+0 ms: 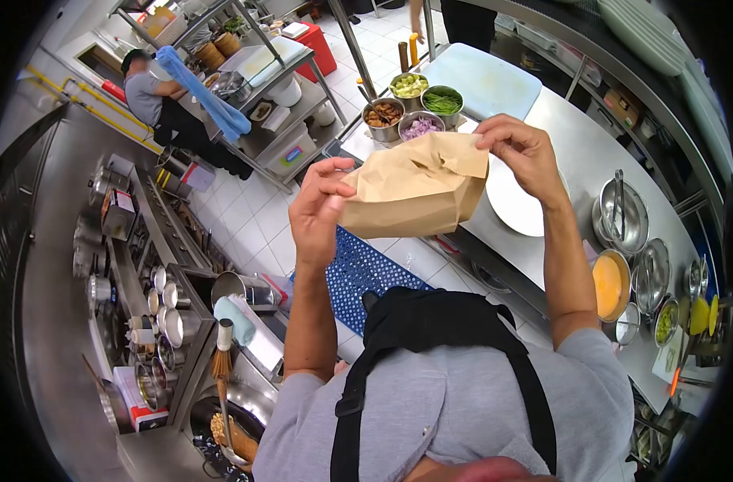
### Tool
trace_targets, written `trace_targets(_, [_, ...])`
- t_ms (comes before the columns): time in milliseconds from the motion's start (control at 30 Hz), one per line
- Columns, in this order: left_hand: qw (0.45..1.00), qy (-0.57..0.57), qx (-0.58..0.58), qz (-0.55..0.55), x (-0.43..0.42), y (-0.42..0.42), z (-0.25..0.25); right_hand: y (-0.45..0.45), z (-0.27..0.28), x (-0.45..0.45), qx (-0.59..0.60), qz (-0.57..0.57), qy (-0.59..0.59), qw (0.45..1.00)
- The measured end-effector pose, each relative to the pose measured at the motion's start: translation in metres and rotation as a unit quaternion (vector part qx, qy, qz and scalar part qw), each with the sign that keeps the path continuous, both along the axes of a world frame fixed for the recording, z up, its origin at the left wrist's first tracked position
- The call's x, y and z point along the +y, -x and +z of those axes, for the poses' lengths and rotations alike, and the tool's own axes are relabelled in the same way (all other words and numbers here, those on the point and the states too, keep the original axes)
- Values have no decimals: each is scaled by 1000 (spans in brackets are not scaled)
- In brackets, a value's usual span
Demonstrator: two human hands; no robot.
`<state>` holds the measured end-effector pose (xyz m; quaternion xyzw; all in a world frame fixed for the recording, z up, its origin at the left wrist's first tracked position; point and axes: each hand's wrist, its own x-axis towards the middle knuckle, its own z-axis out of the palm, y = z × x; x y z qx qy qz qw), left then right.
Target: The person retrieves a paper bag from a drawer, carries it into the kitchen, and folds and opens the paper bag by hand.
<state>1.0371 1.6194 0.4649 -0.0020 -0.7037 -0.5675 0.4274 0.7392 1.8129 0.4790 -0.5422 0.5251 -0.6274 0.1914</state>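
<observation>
A brown paper bag [406, 193] is stretched between my two hands, above the floor and the edge of the steel counter. It looks creased, with a crumpled upper side. My left hand [318, 209] pinches its left end between thumb and fingers. At the upper right corner, my right hand [517, 153] grips the paper with thumb and fingertips. Partly behind my right wrist is a white plate [515, 201] on the counter. Just beyond the bag stand metal pots holding chopped purple onion [421, 126], brown pieces [382, 114], green slices [442, 100] and pale green chunks [409, 84].
A pale blue cutting board [487, 80] lies on the steel counter [579, 161]. Metal bowls [623, 213] and a pot of orange liquid [607, 285] stand at right. On my left are a wok [222, 426] and seasoning pots [169, 297]. A co-worker [153, 100] stands at the far left.
</observation>
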Motion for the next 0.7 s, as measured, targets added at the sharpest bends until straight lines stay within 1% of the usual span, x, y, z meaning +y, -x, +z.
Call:
trace_targets(100, [990,-125,-69,2,6,0,5,2,-2,-2,13,-22,19,999])
trace_targets(167, [975,-150,-160,25,14,2,8,2,-7,-6,13,-34,32,999])
trace_targets(200, [972,-134,-190,32,12,5,0,1,-9,-9,5,-42,35,998])
trace_targets(267, [949,-163,-261,-65,2,6,-30,-1,-16,-13,-28,-54,39,997])
trace_targets(300, [932,-176,-296,-114,2,6,-34,-2,-21,-16,-52,-58,40,996])
trace_targets(333, [923,-195,-313,-114,15,11,-35,-2,-25,-18,-76,-62,42,994])
trace_targets(400, [921,-184,-320,-124,21,18,-66,-3,-29,-20,-81,-77,47,993])
trace_targets(433, [920,-179,-324,-129,27,21,-73,-3,-31,-20,-84,-84,49,992])
trace_targets(467, [927,-211,-287,-117,34,22,-78,-3,-33,-22,-88,-81,60,991])
trace_targets(567, [969,-132,-196,65,37,27,-79,-1,-34,-25,-36,-145,73,986])
trace_targets(600, [973,-96,-177,114,38,28,-67,2,-38,-25,-42,-146,40,988])
trace_targets(667, [970,-45,-180,160,35,25,-59,8,-51,-22,-53,-146,-23,988])
trace_targets(700, [966,-20,-181,182,34,25,-56,5,-50,-19,-113,-79,-79,987])
